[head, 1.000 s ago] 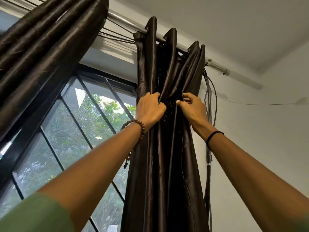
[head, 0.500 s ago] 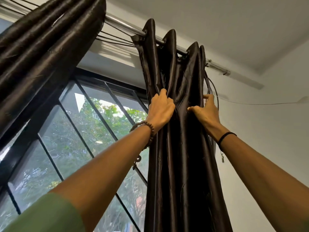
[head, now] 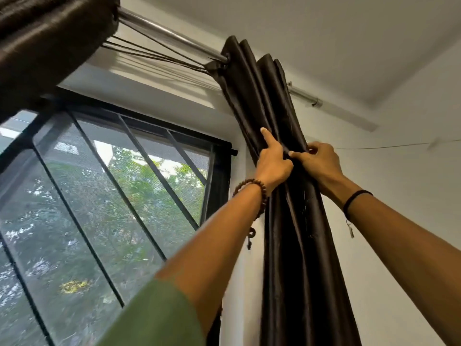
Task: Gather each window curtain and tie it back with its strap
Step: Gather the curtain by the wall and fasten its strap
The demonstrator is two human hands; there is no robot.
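A dark brown satin curtain hangs bunched in tight folds from a metal rod, right of the window. My left hand grips the folds on their left side, forefinger stretched up along the cloth. Touching it, my right hand grips the folds from the right with curled fingers. A second dark curtain hangs bunched at the top left. I see no tie-back strap.
A black-framed window with diagonal bars fills the left, trees behind it. Thin dark cords run under the rod between the curtains. A white wall lies to the right, crossed by a thin wire.
Both hands have pushed the gathered curtain rightward, past the window's edge. The folds are bunched tighter, and the hands have come together. The view has swung right.
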